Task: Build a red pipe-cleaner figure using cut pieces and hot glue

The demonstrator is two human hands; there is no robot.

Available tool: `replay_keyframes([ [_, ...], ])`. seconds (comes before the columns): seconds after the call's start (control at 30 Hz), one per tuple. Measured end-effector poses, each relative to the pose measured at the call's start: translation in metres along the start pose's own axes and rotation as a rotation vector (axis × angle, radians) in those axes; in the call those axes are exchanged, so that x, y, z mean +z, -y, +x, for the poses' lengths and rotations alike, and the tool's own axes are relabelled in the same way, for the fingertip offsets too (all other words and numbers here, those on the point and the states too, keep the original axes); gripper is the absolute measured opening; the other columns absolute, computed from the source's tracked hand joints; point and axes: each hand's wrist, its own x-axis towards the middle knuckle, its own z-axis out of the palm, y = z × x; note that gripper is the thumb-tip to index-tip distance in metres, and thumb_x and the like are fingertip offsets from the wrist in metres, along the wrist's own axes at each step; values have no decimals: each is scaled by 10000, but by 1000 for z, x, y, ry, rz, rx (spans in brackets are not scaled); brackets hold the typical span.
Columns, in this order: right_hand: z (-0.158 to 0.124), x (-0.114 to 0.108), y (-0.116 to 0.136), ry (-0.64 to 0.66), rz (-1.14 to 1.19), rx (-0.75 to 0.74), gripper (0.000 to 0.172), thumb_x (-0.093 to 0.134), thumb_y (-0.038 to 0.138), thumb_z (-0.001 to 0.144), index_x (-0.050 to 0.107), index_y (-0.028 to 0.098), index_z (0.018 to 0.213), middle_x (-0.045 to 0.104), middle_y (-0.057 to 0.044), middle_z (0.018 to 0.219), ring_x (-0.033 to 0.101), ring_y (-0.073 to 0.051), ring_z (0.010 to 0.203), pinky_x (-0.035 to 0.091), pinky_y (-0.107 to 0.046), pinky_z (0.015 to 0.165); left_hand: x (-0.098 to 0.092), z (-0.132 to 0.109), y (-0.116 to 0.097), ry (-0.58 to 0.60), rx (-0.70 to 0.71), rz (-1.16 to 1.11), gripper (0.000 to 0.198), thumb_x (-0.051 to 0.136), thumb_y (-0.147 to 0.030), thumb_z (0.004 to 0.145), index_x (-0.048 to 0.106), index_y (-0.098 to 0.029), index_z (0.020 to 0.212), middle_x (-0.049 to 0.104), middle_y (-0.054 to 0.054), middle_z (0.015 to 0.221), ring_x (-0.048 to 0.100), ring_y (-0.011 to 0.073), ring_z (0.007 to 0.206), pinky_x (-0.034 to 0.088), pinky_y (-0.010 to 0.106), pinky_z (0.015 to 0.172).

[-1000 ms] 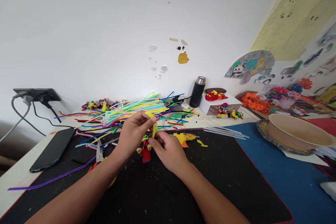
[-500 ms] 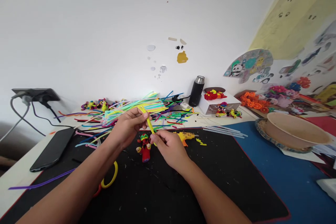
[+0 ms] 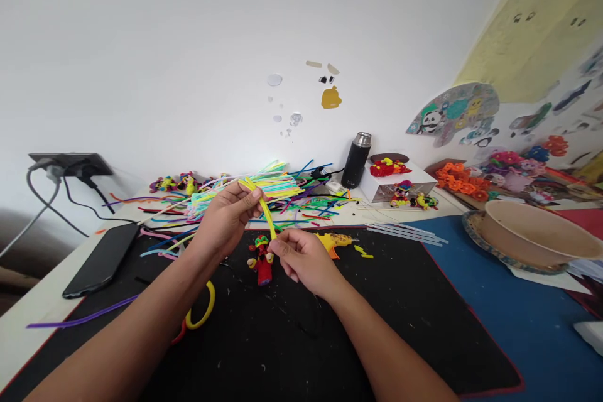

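Observation:
Yellow pipe cleaners (image 3: 267, 215) stretch slantwise between my two hands. My left hand (image 3: 232, 217) pinches their upper part between thumb and fingers. Lower down, my right hand (image 3: 301, 257) grips the other end with thumb and forefinger. Just below, a small red pipe-cleaner figure (image 3: 264, 270) with a green and yellow headpiece lies on the black mat (image 3: 396, 326). Behind my right hand is a yellow glue gun (image 3: 333, 242). Scissors with a yellow and red handle (image 3: 210, 308) lie partly under my left forearm.
A heap of coloured pipe cleaners (image 3: 277, 187) spreads along the wall. A black flask (image 3: 357, 160) stands beside a white box (image 3: 400, 183). At left lies a phone (image 3: 101, 260); at right sits a large bowl (image 3: 532, 232). Clear glue sticks (image 3: 407, 233) lie behind the mat.
The camera view has shifted slightly, so the scene sits a little further right. Both hands keep hold of the yellow pipe cleaners, in nearly the same pose.

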Motion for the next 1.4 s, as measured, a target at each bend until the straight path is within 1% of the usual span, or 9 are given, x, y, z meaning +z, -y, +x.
replay_keyframes([
  [0.2,1,1,0,-24,61,-14,472,778,653,818,649,200,830,455,116,480,336,-71,377,254,-231,399,-2,1,2,16,-1,-22,361,1010,-350,640,728,-149,741,684,8,724,572,97,612,482,209,582],
  [0.37,3,-1,-4,-30,102,-5,492,838,643,770,600,213,788,465,119,494,347,-70,376,243,-229,386,-1,0,-1,27,-12,-34,391,1030,-362,597,735,-145,735,674,2,714,564,94,598,479,211,570],
  [0.53,3,-2,-5,-47,64,6,471,810,641,804,624,209,804,454,120,471,341,-74,372,257,-228,390,-1,0,-1,31,-27,-52,381,1030,-353,610,740,-145,744,678,4,722,567,91,602,488,201,576],
  [0.67,3,-2,-2,-63,41,-3,472,802,650,797,628,211,786,447,118,445,343,-78,363,238,-227,380,-7,5,-2,51,-80,-76,357,1028,-320,609,750,-134,733,666,10,706,549,84,588,456,189,546],
  [0.8,3,-3,-2,-72,42,1,489,812,665,778,615,218,774,454,115,451,340,-78,359,231,-229,377,-20,12,-3,74,-162,-92,372,1019,-279,610,815,-108,870,683,32,751,534,76,580,433,191,521],
  [0.87,3,-3,-2,-71,36,-1,492,811,667,782,609,219,771,441,118,450,326,-76,357,229,-230,381,-26,15,-3,76,-168,-104,365,1012,-304,626,820,-111,869,678,33,739,524,77,559,434,200,511],
  [0.97,2,-2,-2,-64,8,-3,491,808,665,787,603,219,765,425,120,450,326,-77,363,234,-231,392,-30,18,-4,87,-143,-93,347,1004,-369,648,797,-124,780,666,30,705,524,84,547,434,209,506],
  [1.17,1,-3,-3,-50,-45,8,481,784,666,804,593,227,760,410,118,451,330,-86,380,237,-231,410,-31,19,-9,36,-70,27,369,1026,-371,597,792,-126,742,707,45,720,597,110,619,485,217,578],
  [1.4,1,-5,-7,-57,-169,-37,442,715,640,894,615,223,791,394,109,469,339,-97,405,234,-231,437,-35,20,-12,76,-124,58,366,962,-445,680,781,-136,754,685,44,637,597,125,526,437,219,476],
])
